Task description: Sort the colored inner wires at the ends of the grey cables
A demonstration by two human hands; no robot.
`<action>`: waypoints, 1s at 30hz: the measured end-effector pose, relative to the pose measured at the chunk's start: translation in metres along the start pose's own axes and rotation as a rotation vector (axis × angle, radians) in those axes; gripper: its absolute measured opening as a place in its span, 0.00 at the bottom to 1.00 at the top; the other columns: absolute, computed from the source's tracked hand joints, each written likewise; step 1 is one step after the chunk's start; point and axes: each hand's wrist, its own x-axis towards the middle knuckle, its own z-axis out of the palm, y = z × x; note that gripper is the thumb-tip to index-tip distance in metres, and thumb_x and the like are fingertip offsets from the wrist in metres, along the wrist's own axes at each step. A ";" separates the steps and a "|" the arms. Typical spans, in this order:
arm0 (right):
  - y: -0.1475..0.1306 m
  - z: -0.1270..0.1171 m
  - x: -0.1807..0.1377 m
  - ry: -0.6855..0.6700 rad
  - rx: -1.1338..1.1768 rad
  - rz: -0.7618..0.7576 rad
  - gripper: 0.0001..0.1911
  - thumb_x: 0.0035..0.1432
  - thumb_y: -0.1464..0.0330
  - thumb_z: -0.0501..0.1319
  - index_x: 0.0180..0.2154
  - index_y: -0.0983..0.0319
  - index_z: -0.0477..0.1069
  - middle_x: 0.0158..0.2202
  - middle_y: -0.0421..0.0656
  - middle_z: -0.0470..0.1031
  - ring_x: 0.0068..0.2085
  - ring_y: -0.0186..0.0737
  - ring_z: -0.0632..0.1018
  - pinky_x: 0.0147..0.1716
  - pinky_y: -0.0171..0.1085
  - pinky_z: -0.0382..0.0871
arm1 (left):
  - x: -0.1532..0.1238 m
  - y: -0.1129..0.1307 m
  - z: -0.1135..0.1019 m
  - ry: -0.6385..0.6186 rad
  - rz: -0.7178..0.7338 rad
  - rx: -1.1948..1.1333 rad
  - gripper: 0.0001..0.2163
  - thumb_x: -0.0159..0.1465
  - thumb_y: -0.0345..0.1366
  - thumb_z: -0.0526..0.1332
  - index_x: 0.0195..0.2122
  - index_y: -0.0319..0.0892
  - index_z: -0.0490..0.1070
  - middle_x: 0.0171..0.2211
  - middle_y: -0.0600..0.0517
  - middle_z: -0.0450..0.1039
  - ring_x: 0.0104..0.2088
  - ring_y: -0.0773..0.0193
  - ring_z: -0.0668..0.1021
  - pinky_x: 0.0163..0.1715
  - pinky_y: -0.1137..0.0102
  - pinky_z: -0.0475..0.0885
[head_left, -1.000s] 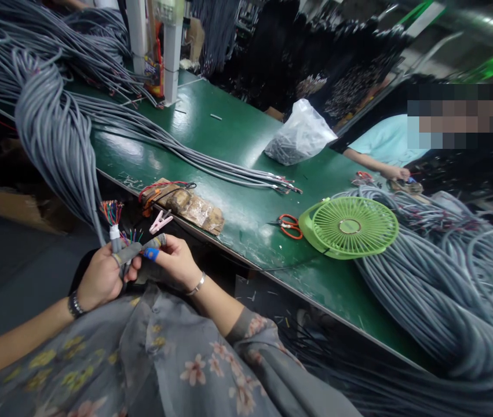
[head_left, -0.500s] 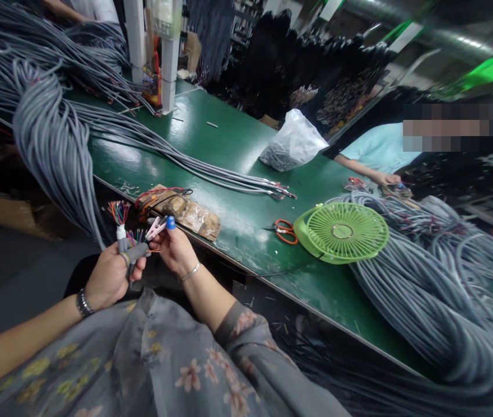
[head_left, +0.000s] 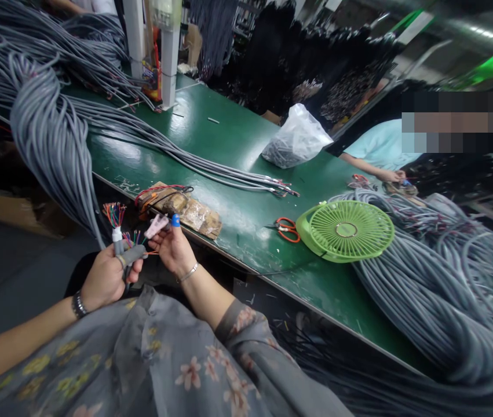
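Note:
My left hand (head_left: pixel 106 279) is closed round a grey cable end (head_left: pixel 117 238) whose stripped coloured wires (head_left: pixel 114 212) fan out above a white sleeve. My right hand (head_left: pixel 174 251), with a blue cot on one fingertip, pinches a pink clip-like tool (head_left: pixel 156 226) just right of those wires. Both hands hover in front of the green table's (head_left: pixel 229 145) near edge, above my flowered sleeves. A thick hank of grey cables (head_left: pixel 50 133) hangs down at the left and feeds into my left hand.
A taped brown block with red wires (head_left: pixel 181 205) lies at the table edge. Orange scissors (head_left: pixel 287 227) and a green fan (head_left: pixel 345 230) lie to the right, beside a heap of grey cable (head_left: pixel 446 301). A plastic bag (head_left: pixel 297 138) and another person's hand (head_left: pixel 391 174) are farther back.
My right hand rose from beside my left thumb, took up the pink clip and now holds it near the coloured wires. My left hand stayed closed on the cable end.

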 end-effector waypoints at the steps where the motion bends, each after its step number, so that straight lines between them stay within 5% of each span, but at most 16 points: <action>1: -0.001 -0.003 -0.001 0.003 0.008 0.018 0.30 0.74 0.42 0.70 0.31 0.59 0.77 0.27 0.40 0.77 0.30 0.38 0.76 0.34 0.35 0.80 | -0.002 0.001 -0.001 0.004 0.002 0.004 0.20 0.36 0.41 0.83 0.21 0.44 0.74 0.14 0.56 0.71 0.14 0.68 0.70 0.14 0.75 0.60; 5: 0.000 -0.024 -0.003 -0.038 -0.044 0.055 0.33 0.77 0.39 0.63 0.32 0.59 0.76 0.31 0.42 0.80 0.29 0.36 0.76 0.29 0.33 0.78 | -0.008 0.003 -0.006 0.071 0.021 0.008 0.19 0.35 0.42 0.82 0.19 0.44 0.75 0.14 0.55 0.71 0.13 0.69 0.69 0.14 0.74 0.61; 10: 0.009 -0.065 -0.001 -0.188 -0.395 -0.064 0.32 0.70 0.36 0.69 0.38 0.59 0.81 0.33 0.42 0.84 0.26 0.34 0.74 0.30 0.34 0.78 | -0.012 0.002 -0.011 0.090 0.041 0.003 0.17 0.35 0.42 0.81 0.20 0.43 0.76 0.14 0.56 0.72 0.14 0.69 0.71 0.14 0.74 0.61; 13: 0.009 -0.087 -0.004 -0.265 -0.875 -0.293 0.29 0.73 0.40 0.68 0.39 0.59 0.85 0.35 0.44 0.87 0.35 0.40 0.83 0.47 0.41 0.84 | -0.012 -0.001 -0.012 0.088 0.050 0.001 0.18 0.35 0.43 0.81 0.21 0.44 0.75 0.13 0.56 0.72 0.13 0.68 0.70 0.14 0.74 0.60; 15: 0.006 -0.100 -0.012 -0.301 -1.283 -0.390 0.22 0.76 0.48 0.68 0.45 0.59 0.88 0.46 0.49 0.92 0.51 0.49 0.88 0.63 0.46 0.80 | -0.012 -0.002 -0.013 0.085 0.051 0.003 0.19 0.34 0.43 0.82 0.21 0.45 0.75 0.13 0.57 0.72 0.12 0.68 0.70 0.13 0.74 0.60; 17: 0.003 -0.111 -0.022 -0.277 -1.700 -0.351 0.16 0.76 0.57 0.69 0.56 0.57 0.89 0.61 0.51 0.90 0.67 0.54 0.84 0.74 0.48 0.71 | -0.011 -0.004 -0.013 0.069 0.056 0.006 0.20 0.35 0.44 0.82 0.22 0.45 0.75 0.14 0.57 0.72 0.13 0.68 0.71 0.14 0.74 0.61; 19: 0.002 -0.120 -0.033 -0.235 -2.051 -0.119 0.16 0.75 0.63 0.69 0.60 0.55 0.88 0.65 0.50 0.88 0.73 0.54 0.81 0.77 0.48 0.67 | -0.010 -0.007 -0.014 0.042 0.057 0.008 0.21 0.36 0.46 0.83 0.22 0.45 0.75 0.15 0.56 0.74 0.13 0.68 0.72 0.15 0.74 0.63; 22: 0.002 -0.129 -0.045 -0.155 -2.212 0.022 0.13 0.69 0.68 0.73 0.53 0.57 0.91 0.57 0.54 0.92 0.72 0.65 0.82 0.75 0.57 0.70 | -0.006 -0.013 -0.020 -0.038 0.051 -0.007 0.21 0.38 0.48 0.85 0.24 0.43 0.79 0.18 0.53 0.79 0.16 0.67 0.76 0.19 0.73 0.68; 27: -0.008 -0.146 -0.062 -0.001 -2.176 -0.120 0.25 0.79 0.63 0.61 0.72 0.53 0.81 0.71 0.52 0.84 0.71 0.56 0.83 0.73 0.52 0.71 | 0.002 -0.031 -0.032 -0.146 0.071 -0.090 0.21 0.48 0.50 0.86 0.30 0.41 0.85 0.28 0.45 0.88 0.28 0.55 0.88 0.33 0.65 0.82; 30: -0.013 -0.173 -0.074 0.009 -2.179 -0.190 0.22 0.78 0.63 0.64 0.67 0.50 0.86 0.74 0.47 0.81 0.81 0.61 0.72 0.83 0.61 0.56 | 0.006 -0.041 -0.036 -0.155 0.080 -0.159 0.19 0.54 0.51 0.84 0.35 0.41 0.87 0.35 0.40 0.92 0.39 0.45 0.92 0.45 0.57 0.86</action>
